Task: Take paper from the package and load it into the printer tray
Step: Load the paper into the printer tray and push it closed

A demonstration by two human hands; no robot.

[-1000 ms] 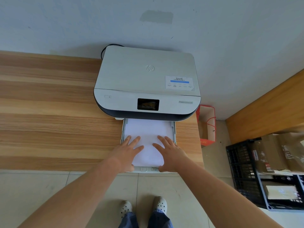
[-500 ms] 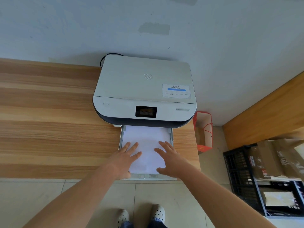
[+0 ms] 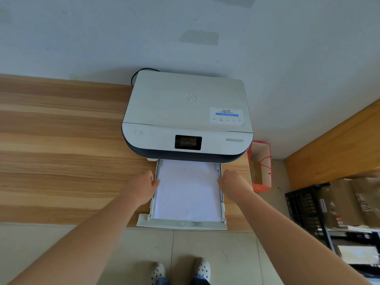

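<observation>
A white printer (image 3: 185, 112) with a dark base stands on the wooden table (image 3: 61, 153) against the wall. Its paper tray (image 3: 182, 224) is pulled out toward me and holds a flat stack of white paper (image 3: 187, 192). My left hand (image 3: 144, 185) rests at the tray's left side rail, fingers curled against it. At the right side rail sits my right hand (image 3: 233, 183), fingers touching the rail. Neither hand lies on the paper. No paper package is in view.
A red paper bag (image 3: 261, 165) stands on the floor just right of the table. Further right is a black crate (image 3: 304, 206) with brown packages, and a wooden surface (image 3: 337, 145) behind it. My feet are on the tiled floor below the tray.
Both hands have lifted off the top of the paper and moved outward to the tray's left and right side rails. The camera view shifted down slightly.
</observation>
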